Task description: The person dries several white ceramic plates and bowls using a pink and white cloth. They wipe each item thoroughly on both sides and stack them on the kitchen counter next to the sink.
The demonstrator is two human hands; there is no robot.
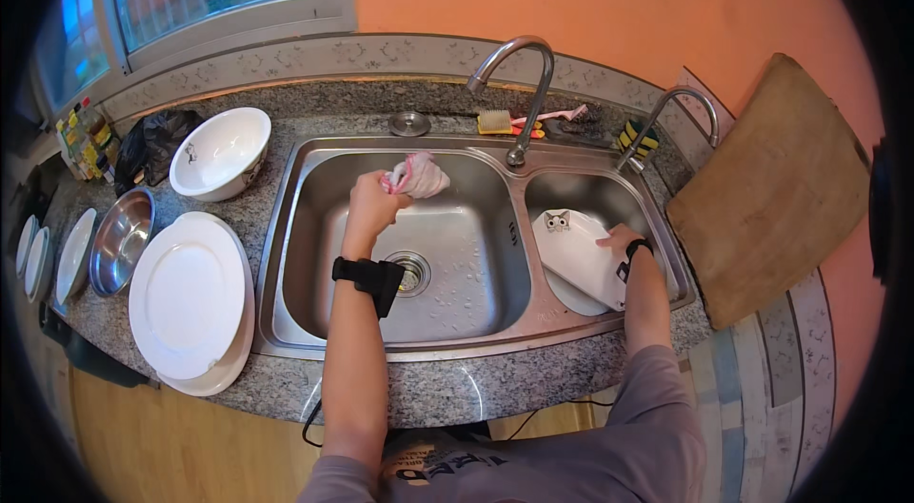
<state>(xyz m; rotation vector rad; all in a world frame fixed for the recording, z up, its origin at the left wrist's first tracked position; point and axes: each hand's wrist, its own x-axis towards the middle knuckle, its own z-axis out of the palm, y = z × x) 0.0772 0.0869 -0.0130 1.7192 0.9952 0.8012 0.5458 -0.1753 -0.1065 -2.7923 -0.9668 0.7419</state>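
My left hand (374, 202) grips a bunched white cloth with pink edging (421, 176) above the large basin of the steel double sink (457, 232). Over at the small right basin, my right hand (623, 243) rests on a white angular dish (575, 246) with a cat face printed near its corner. The dish lies tilted in that basin, with another pale dish (582, 299) partly showing beneath it. Whether my right fingers grip the dish's edge or only touch it cannot be told. Water drops cover part of the large basin's floor.
White plates (187, 289), a steel bowl (123, 242), a white bowl (221, 155) and several smaller dishes stand left on the granite counter (443, 389). Behind the sink are a tall faucet (546, 75), a brush (494, 122) and sponges (638, 140). A brown board (775, 196) leans at the right.
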